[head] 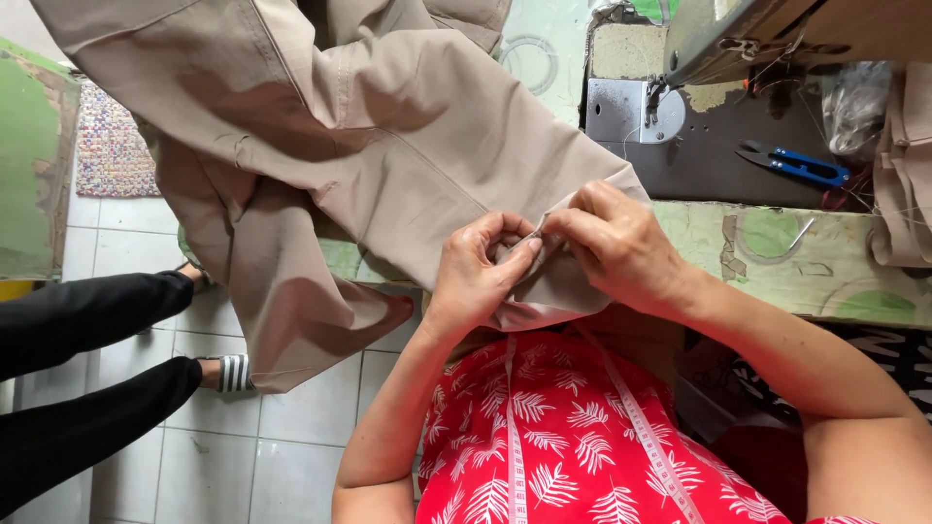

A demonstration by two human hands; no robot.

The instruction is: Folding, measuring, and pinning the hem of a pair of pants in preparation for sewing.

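Beige cloth (388, 146) edge is pinched tight by both left hand (476, 277) and right hand (616, 247); fold could probably get lost if dragged down by the hanging weight.

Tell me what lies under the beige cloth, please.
Under the beige cloth a green table edge and tiled floor show. The table part beneath the cloth is hidden.

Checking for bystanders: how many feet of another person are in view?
2. One foot shows at the end of the upper black-trousered leg, partly behind the hanging beige garment; the other foot, in a striped sandal, rests on the tiled floor below. More may be hidden.
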